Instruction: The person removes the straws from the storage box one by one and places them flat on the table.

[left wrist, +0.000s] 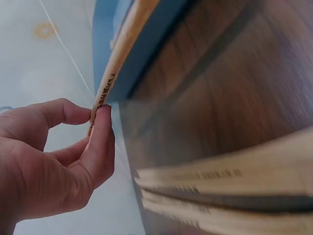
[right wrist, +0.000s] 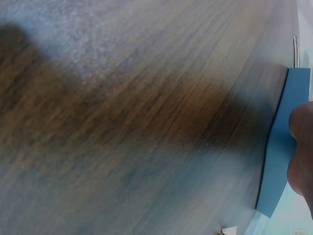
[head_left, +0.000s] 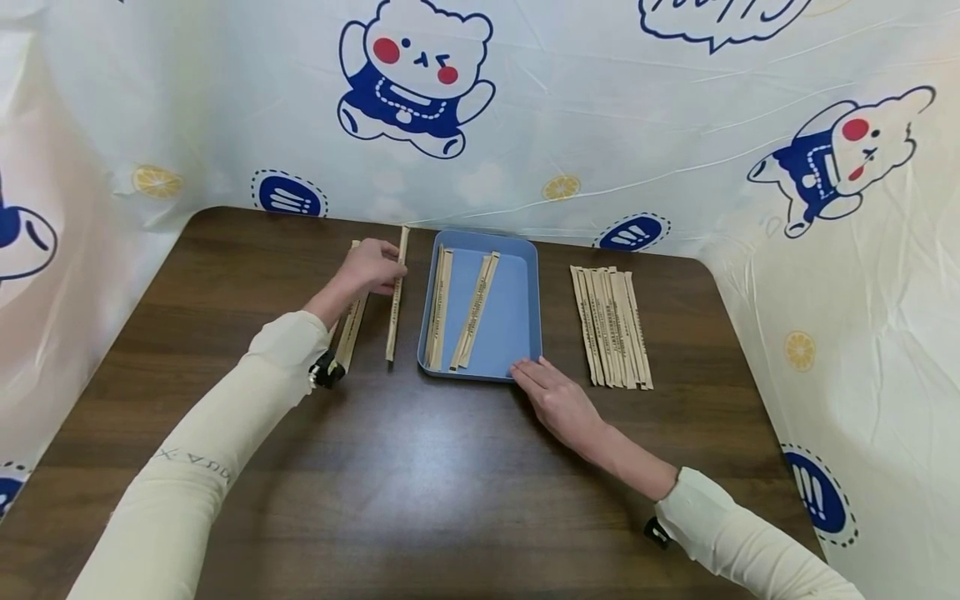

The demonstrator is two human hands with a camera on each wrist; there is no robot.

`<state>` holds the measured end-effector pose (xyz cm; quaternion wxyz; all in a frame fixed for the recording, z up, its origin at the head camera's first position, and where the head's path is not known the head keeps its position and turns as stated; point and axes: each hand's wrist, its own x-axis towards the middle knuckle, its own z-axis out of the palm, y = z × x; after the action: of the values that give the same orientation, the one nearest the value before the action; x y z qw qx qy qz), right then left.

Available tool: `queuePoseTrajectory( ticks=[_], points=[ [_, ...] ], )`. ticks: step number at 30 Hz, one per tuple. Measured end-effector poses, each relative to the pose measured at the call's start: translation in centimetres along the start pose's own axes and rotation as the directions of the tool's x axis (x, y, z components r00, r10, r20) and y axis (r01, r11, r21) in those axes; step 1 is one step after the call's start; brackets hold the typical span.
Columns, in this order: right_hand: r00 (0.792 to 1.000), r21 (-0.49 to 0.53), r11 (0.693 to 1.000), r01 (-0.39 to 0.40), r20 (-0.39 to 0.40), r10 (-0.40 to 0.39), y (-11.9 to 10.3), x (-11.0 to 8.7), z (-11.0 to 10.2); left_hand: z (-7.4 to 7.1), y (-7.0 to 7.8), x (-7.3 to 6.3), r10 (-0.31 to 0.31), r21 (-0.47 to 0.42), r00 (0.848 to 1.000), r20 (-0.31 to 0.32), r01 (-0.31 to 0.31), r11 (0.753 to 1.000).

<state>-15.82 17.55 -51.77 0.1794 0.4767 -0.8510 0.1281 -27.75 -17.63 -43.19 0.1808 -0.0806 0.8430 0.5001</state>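
My left hand [head_left: 372, 267] pinches a slim paper-wrapped stick [head_left: 395, 312], kraft brown with dark print, between thumb and fingertips. The left wrist view shows this stick [left wrist: 108, 81] tilted beside the blue tray's side. Left of it, more wrapped sticks [head_left: 350, 333] lie on the table, partly hidden by my hand and wrist. In the shallow blue tray [head_left: 510, 317], several wrapped sticks [head_left: 441, 308] lie along the left side and a small group [head_left: 475, 312] slants near the middle. My right hand [head_left: 558, 400] touches the tray's near right corner with its fingers extended.
To the right of the tray, a row of several wrapped sticks [head_left: 611, 327] lies side by side on the dark wooden table [head_left: 420, 500]. A printed pale curtain [head_left: 570, 108] stands along the table's back and sides.
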Motion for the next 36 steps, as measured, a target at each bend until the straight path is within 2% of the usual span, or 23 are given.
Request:
queuePoseTrajectory(
  ticks=[8,14,22,30,36],
  points=[
    [1.0,-0.006,1.0,0.006,-0.015,-0.006,0.1,-0.1,0.1,-2.5,-2.6,-0.2,-0.011,0.052,0.998,-0.069,0.015,0.999],
    [1.0,-0.012,1.0,-0.004,0.002,0.004,0.0,0.0,-0.1,-3.6,-3.9,-0.1,-0.034,0.08,0.996,-0.085,0.041,0.996],
    [1.0,-0.009,1.0,0.001,-0.006,-0.001,0.0,-0.1,0.0,-3.8,-4.4,-0.3,-0.001,0.232,0.994,-0.106,0.026,0.972],
    [1.0,-0.009,1.0,0.0,-0.004,0.0,0.0,-0.2,0.1,-3.9,-5.0,0.0,0.016,0.278,0.995,-0.096,0.011,0.961],
    [0.999,-0.009,1.0,-0.016,0.034,0.017,0.0,-0.2,-0.1,-3.9,-5.3,0.2,0.032,0.347,0.994,-0.108,0.008,0.938]
  ],
)
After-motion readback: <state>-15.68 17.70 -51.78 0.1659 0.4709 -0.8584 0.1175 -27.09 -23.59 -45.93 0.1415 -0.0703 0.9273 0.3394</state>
